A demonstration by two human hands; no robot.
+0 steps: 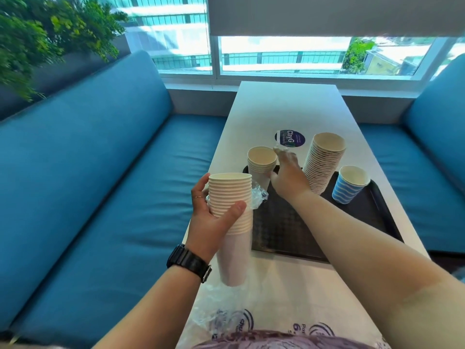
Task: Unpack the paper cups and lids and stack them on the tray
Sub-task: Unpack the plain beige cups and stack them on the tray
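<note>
Risk sits mainly with the long white cup stack (232,222) that we hold in our left hand (214,217), thumb in front and fingers curled round the back, clamped on its upper half. The lower half hangs unsupported over the table edge, beside the tray (364,222) and not yet on it. We judge that nested paper cups held only near the top can slip apart under their own weight and drop onto the blue bench (100,172).

Our right hand (286,177) reaches across the tray to the short white stack (261,167) standing at the tray's far left corner. Its fingers appear extended beside the rim, pinching a thin clear strip, but motion blur prevents us from telling whether they also touch the cups. A careless sweep here could tip the short stack, or the forearm could knock the tall leaning stack (323,162) just to the right, which already tilts and looks least stable.

Crumpled plastic wrap (259,196) lies on the tray between the held stack and the short stack; setting cups on it would leave them unsteady.

Materials: the cups are matte paper, tapered, with rolled rims forming dense ridges. One blue striped cup (349,185) stands alone at the right. The tray is dark, rectangular and textured, with a raised lip. The table (289,107) is smooth and white.
</note>
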